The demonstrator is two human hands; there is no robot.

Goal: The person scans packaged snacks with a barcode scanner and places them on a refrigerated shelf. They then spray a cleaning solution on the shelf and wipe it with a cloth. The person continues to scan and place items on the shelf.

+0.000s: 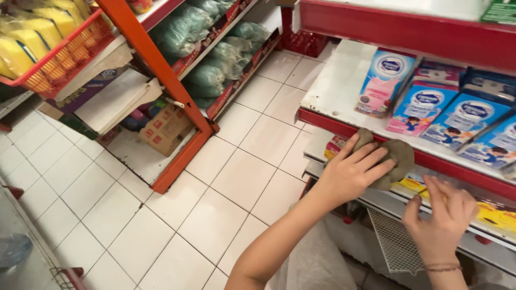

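**Grey cloth pressed to the red shelf edge**

A crumpled grey cloth (395, 156) is held against the red front lip of the white shelf (338, 86), just below the row of cartons. It is covered by the left hand (355, 172), whose fingers are spread and curled over it in a loose grip. The right hand (443, 215) is open and empty, its fingertips resting on the lower shelf (484, 239) beside yellow packets (497, 215). For a clean wipe, the cloth is best kept flat under the palm and drawn along the lip without the cartons being nudged.

On the white shelf, a pink-and-white carton (384, 80) lies at the left, with blue cartons (462, 121) beside it, all tilted. Across the tiled floor (161, 225), green bagged goods (207, 75) are stacked on an orange rack (161, 70), yellow packets fill a red wire basket (64, 59), and a brown cardboard box (166, 126) sits beneath.
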